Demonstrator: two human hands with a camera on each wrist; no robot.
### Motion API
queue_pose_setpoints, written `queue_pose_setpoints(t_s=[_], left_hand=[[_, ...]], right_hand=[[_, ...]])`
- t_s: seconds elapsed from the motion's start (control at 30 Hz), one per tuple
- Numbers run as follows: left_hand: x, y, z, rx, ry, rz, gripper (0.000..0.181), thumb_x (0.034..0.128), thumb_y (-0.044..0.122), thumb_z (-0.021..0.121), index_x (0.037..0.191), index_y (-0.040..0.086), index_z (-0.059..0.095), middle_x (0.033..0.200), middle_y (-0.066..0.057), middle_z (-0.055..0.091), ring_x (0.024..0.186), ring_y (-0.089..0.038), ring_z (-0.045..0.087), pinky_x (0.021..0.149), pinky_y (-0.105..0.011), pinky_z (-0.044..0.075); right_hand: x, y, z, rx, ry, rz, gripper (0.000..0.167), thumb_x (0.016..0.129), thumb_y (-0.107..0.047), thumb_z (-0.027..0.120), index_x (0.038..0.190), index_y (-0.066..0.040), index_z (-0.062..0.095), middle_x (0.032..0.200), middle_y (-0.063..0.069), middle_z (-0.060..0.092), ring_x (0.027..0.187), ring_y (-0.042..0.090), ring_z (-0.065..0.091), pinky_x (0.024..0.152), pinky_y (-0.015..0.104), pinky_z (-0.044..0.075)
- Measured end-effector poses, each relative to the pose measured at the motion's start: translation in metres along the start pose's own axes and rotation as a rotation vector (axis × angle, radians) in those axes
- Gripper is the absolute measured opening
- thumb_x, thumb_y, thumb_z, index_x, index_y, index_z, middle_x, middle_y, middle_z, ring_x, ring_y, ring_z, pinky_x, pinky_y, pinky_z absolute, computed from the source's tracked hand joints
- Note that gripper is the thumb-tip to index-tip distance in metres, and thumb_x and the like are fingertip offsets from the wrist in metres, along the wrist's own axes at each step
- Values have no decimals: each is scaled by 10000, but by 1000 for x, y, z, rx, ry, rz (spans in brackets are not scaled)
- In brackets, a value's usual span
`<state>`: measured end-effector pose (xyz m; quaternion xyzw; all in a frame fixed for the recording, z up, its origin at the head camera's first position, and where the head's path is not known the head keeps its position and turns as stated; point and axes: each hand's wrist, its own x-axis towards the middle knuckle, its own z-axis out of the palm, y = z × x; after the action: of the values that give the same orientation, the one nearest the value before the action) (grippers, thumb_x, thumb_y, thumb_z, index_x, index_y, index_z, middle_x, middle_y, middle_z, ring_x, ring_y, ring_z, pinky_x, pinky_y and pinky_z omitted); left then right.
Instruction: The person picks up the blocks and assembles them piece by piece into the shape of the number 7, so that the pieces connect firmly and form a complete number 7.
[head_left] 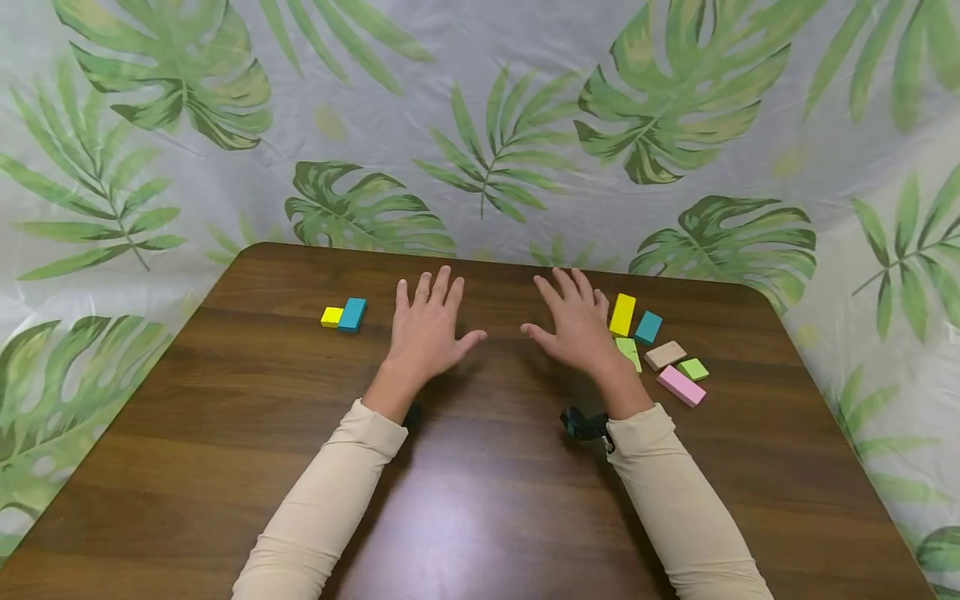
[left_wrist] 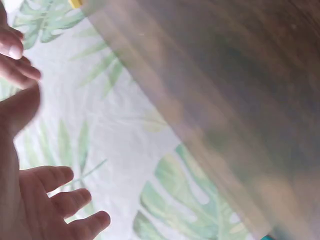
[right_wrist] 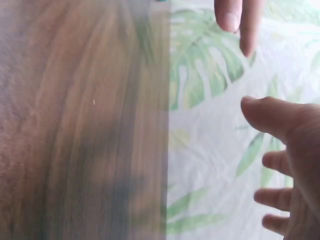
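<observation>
Both hands hover over the far half of a brown table, palms down with fingers spread. My left hand (head_left: 426, 329) holds nothing; to its left a blue block (head_left: 352, 315) touches a small yellow block (head_left: 332, 317). My right hand (head_left: 577, 329) is likewise without a thing in it. Just right of it are a tall yellow block (head_left: 622, 315), a second blue block (head_left: 648, 327) and a green block (head_left: 628, 353) partly hidden by the hand. Farther right lie a beige block (head_left: 664, 356), a small green block (head_left: 693, 369) and a pink block (head_left: 682, 387).
The brown wooden table (head_left: 480, 500) ends at a far edge in front of a white cloth (head_left: 510, 50) printed with green leaves. A dark strap (head_left: 585, 423) sits at the right wrist. Light glares off the table's near middle.
</observation>
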<state>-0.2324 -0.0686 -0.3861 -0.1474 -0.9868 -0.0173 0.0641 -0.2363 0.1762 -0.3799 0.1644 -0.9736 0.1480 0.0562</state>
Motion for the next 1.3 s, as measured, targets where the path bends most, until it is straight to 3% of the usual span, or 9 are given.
queue_pose_setpoints(t_s=[0.13, 0.23, 0.37, 0.43, 0.67, 1.3], left_hand=[[-16, -6, -13, -33, 71, 79, 756, 952, 557, 560, 1543, 130, 357, 1634, -107, 306, 1463, -351, 368, 1165, -566, 316], [-32, -19, -20, -55, 168, 148, 658, 938, 455, 637, 1470, 103, 475, 1548, -112, 453, 1342, -339, 512, 1059, -532, 436], [-51, -42, -24, -78, 272, 214, 595, 900, 377, 706, 1391, 75, 561, 1443, -124, 563, 1258, -342, 567, 992, -535, 466], [-58, -52, -24, -89, 290, 233, 575, 890, 352, 720, 1370, 69, 579, 1417, -127, 583, 1254, -344, 567, 993, -541, 462], [-68, -71, -15, -133, 268, 248, 562, 877, 327, 735, 1345, 47, 596, 1393, -148, 599, 1242, -356, 572, 1009, -566, 457], [-69, -84, -12, -140, 230, 232, 571, 895, 346, 708, 1366, 51, 575, 1400, -156, 587, 1287, -386, 550, 1032, -587, 445]], right_hand=[[-10, 0, -5, 80, 2, -90, 556, 952, -395, 639, 1423, -119, 537, 1534, 149, 445, 1470, 392, 304, 1093, 693, 287], [-25, 8, -12, 132, 17, -160, 426, 947, -306, 661, 1302, -72, 638, 1419, 158, 567, 1372, 386, 440, 1082, 634, 361], [-50, 30, -21, 128, 39, -205, 350, 938, -217, 677, 1233, -30, 671, 1353, 191, 608, 1294, 393, 502, 1078, 587, 383], [-59, 41, -24, 105, 39, -201, 337, 938, -199, 675, 1225, -21, 671, 1343, 199, 610, 1278, 401, 509, 1062, 593, 387], [-75, 63, -29, 77, -4, -143, 356, 930, -183, 683, 1243, -14, 660, 1337, 201, 608, 1265, 400, 508, 1050, 598, 401], [-84, 85, -38, 58, -36, -100, 325, 929, -163, 685, 1223, -25, 673, 1304, 213, 624, 1229, 422, 520, 1032, 605, 409]])
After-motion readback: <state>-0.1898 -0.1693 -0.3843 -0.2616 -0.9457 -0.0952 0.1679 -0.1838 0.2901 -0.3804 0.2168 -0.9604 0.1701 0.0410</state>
